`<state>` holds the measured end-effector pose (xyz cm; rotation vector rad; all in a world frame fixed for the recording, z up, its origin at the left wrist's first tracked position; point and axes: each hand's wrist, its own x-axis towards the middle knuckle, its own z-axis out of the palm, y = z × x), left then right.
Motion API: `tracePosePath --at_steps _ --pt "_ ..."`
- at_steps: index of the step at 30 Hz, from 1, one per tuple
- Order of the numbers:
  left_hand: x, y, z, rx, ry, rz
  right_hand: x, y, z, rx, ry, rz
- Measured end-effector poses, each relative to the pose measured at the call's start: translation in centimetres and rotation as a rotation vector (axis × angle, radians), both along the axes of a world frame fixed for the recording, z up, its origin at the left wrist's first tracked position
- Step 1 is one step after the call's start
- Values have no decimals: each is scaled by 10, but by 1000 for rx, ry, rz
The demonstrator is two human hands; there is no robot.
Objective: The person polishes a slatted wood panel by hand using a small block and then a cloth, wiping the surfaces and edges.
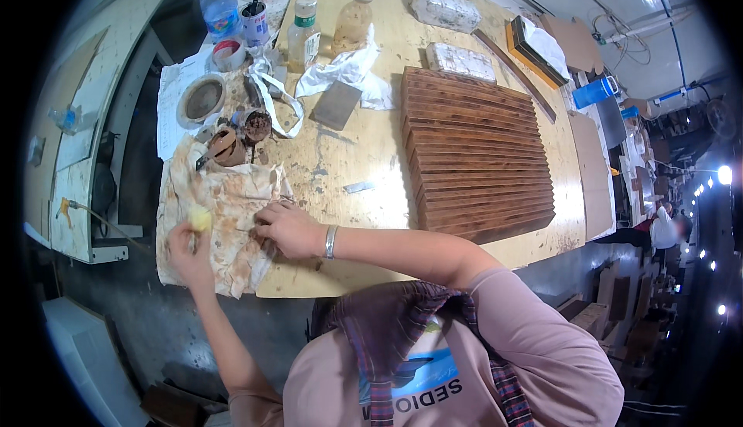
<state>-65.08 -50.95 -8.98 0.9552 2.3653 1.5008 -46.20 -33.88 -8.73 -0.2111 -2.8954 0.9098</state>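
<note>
My left hand (188, 251) is closed on a small yellow piece (200, 218), blurred and perhaps a sponge, above a brown-stained cloth (224, 261) at the table's near left corner. My right hand (289, 229) rests on the cloth's right part, its fingers bent in and gripping the wrinkled fabric, as far as I can see. Just beyond the cloth stand a brown-smeared cup (226, 148) and a small pot of dark brown stuff (258, 126). A dark brown ribbed wood panel (480, 152) lies to the right of my right hand.
Two capped bottles (304, 34) (355, 21) stand at the back beside a white rag (352, 71). A grey block (337, 105) lies nearer. White wrapped blocks (446, 9) and a wood strip (515, 75) lie beyond the panel. A person (664, 230) is far off at right.
</note>
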Motion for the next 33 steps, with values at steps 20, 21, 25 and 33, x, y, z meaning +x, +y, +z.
tracePosePath --at_steps 20,21,25,33 --pt "10 19 -12 -395 343 -23 4 -5 -23 212 112 27" --pt "9 19 -6 -488 448 -51 0 -7 -24 207 126 21" --pt "11 27 6 -517 388 0 -13 -3 -9 194 179 23" --pt "0 28 -2 -328 402 -56 -20 10 0 325 -237 45"
